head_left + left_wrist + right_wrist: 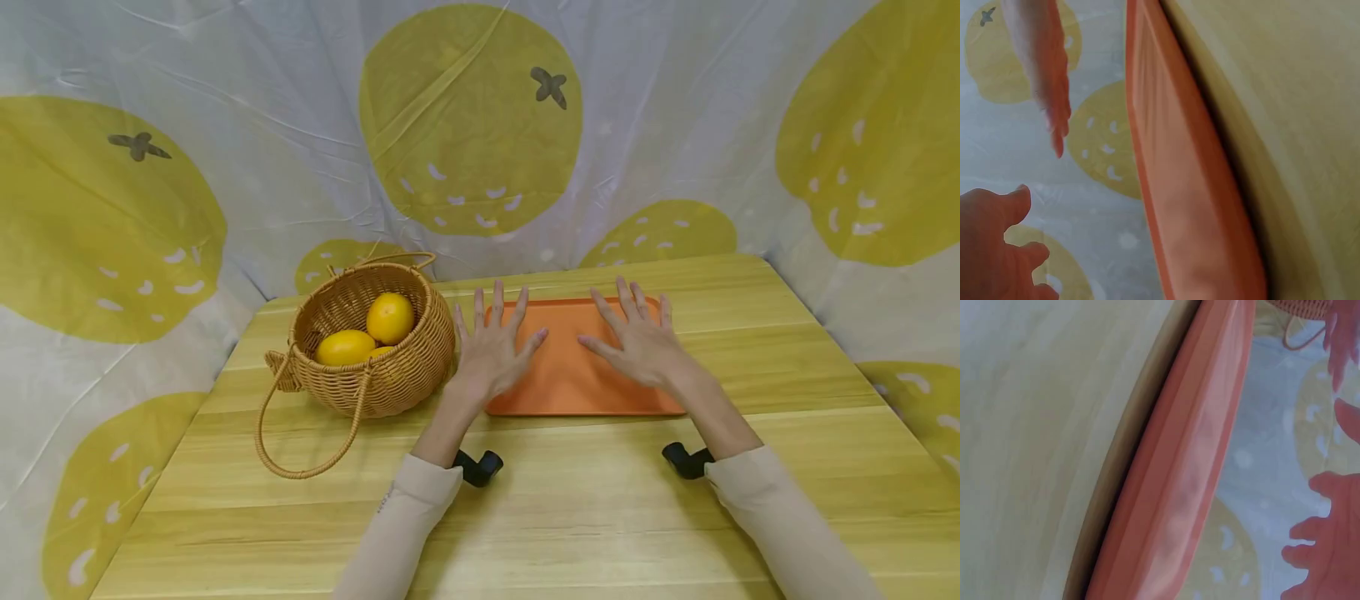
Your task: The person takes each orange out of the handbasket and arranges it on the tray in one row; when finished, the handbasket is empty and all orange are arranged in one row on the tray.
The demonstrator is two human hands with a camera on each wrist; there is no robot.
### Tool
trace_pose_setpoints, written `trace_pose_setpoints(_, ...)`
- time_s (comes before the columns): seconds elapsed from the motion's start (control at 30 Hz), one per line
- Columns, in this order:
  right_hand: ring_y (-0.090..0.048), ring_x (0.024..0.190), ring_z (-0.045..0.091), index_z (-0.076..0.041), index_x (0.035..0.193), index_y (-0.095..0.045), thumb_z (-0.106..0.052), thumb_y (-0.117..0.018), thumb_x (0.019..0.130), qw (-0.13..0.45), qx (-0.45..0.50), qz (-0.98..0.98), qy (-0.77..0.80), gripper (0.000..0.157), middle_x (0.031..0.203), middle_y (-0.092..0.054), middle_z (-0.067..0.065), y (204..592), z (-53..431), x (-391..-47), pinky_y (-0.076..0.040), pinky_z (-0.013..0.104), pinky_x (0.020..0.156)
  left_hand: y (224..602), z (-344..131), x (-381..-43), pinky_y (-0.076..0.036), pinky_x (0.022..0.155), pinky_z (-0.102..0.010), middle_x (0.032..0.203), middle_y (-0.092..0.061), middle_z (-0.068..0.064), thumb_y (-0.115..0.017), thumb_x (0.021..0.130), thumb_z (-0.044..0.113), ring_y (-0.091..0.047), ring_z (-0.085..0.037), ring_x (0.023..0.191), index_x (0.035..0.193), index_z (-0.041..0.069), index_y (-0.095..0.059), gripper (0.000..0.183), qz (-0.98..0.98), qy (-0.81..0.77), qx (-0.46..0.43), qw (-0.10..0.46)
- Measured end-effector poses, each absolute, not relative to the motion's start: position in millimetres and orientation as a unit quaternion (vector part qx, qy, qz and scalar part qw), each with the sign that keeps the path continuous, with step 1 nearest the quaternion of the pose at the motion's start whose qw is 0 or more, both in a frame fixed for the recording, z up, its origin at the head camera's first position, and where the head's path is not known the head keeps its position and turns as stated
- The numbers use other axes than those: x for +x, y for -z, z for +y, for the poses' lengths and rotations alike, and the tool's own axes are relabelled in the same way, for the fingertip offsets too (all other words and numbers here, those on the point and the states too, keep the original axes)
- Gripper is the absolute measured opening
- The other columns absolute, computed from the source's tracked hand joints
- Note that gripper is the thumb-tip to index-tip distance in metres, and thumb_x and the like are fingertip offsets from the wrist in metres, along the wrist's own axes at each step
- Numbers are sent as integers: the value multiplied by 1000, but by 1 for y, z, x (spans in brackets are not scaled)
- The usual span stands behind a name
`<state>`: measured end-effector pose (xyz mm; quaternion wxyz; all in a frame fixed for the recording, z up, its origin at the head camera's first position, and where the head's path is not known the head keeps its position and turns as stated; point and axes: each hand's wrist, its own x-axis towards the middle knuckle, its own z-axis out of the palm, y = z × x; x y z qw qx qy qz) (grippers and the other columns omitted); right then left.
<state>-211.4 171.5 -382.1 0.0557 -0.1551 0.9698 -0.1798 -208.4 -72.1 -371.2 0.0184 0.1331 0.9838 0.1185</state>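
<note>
Both hands are spread above an orange rectangular tray (566,375) that lies on the wooden table. The left hand (491,354) hovers over the tray's left end, fingers straight and apart, holding nothing. Over the right end is the right hand (641,342), its fingers likewise fanned out with nothing in them. In the left wrist view, a gap shows between the left hand (991,244) and the tray (1179,175). The right wrist view shows the right hand (1329,537) raised off the tray (1172,469) too. Just left of the left hand stands a round wicker basket (405,383).
Several yellow fruits, among them a lemon-like one (345,347) and a rounder one (391,317), lie inside the basket. One basket handle (300,475) droops onto the wooden table (585,517). A white curtain (300,167) printed with yellow fruit hangs behind the table.
</note>
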Motion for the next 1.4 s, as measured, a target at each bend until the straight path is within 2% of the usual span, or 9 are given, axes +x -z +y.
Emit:
trace_pose_setpoints(0.17,18,158,46,-20,168,1,-66,-35,105,76,-145,967,195,86,169,28,17,381,191,-214,19,73,117,355,-75,-208,10,124,-68,173,21,-5,-27,107,66,18,-37,160,167,33,-1,74,982,-114,145,31)
trace_pose_setpoints(0.33,19,156,49,-21,168,4,-64,-38,106,97,-146,959,223,87,168,29,20,383,211,-218,19,75,115,335,-84,-206,9,124,-69,175,14,-8,-27,107,66,14,-38,161,167,33,-2,74,981,-111,159,27)
trace_pose_setpoints(0.6,17,154,54,-17,168,3,-60,-43,106,128,-140,946,261,88,167,27,27,389,236,-225,20,77,113,295,-115,-194,19,122,-66,174,18,-6,-30,106,66,19,-36,160,166,37,2,74,975,-140,167,32)
trace_pose_setpoints(0.83,21,151,58,-14,167,5,-57,-44,106,172,-136,934,283,89,164,24,35,397,253,-226,19,79,111,260,-153,-191,17,120,-71,174,15,-10,-32,109,60,17,-38,160,167,32,-1,72,973,-161,162,39)
trace_pose_setpoints(1.03,20,149,62,-10,167,4,-54,-44,107,216,-142,923,287,88,162,21,42,403,263,-229,17,80,110,240,-189,-200,16,117,-76,173,18,-11,-31,110,57,16,-40,160,166,31,6,72,963,-206,162,65)
trace_pose_setpoints(1.17,20,148,63,-5,166,-3,-51,-47,107,230,-143,922,278,87,160,19,45,406,270,-229,17,80,111,233,-212,-210,7,121,-75,175,6,-10,-36,110,53,7,-38,162,168,28,0,72,950,-249,166,88)
trace_pose_setpoints(1.33,20,148,63,-3,166,-8,-49,-50,106,240,-142,920,274,86,160,19,45,406,278,-228,16,80,111,231,-239,-223,-19,125,-64,174,-14,-13,-44,111,42,-16,-41,160,167,20,-19,66,931,-303,165,117)
trace_pose_setpoints(1.4,20,147,63,-3,165,-8,-48,-51,106,244,-146,918,277,86,160,20,45,406,280,-227,15,80,111,232,-248,-229,-25,123,-64,172,-21,-16,-47,111,36,-23,-43,157,166,17,-27,62,924,-322,163,125)
